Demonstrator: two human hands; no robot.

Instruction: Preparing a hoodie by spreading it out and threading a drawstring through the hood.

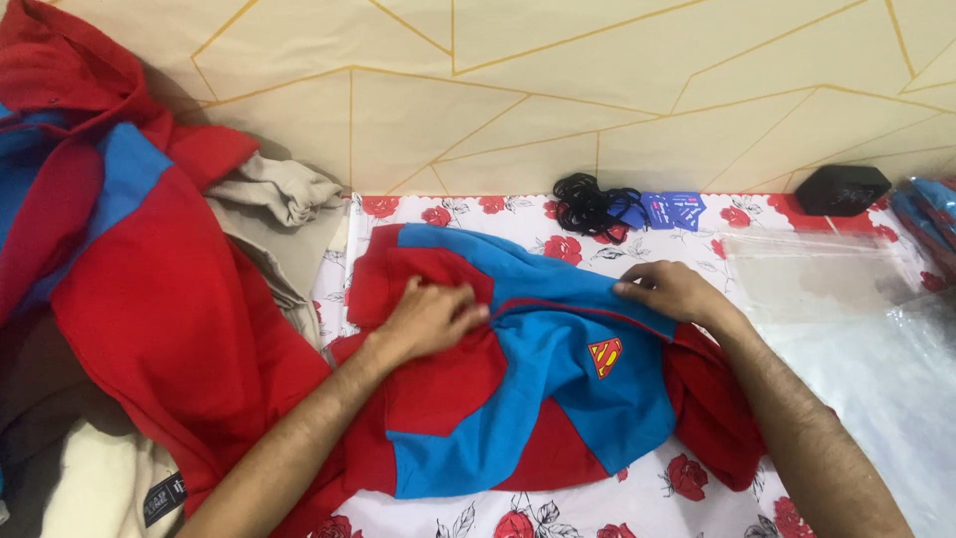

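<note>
The red-and-blue shirt [518, 369] lay crosswise at frame centre (long axis left to right); left hand [430, 319] and right hand [669, 289] both pinched its upper edge.

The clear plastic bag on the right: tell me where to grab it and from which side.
Pinch the clear plastic bag at its near left corner, coming from the left beside the right hand. It lies flat and empty, that edge is bare, and the black box sits past its far edge.
</note>
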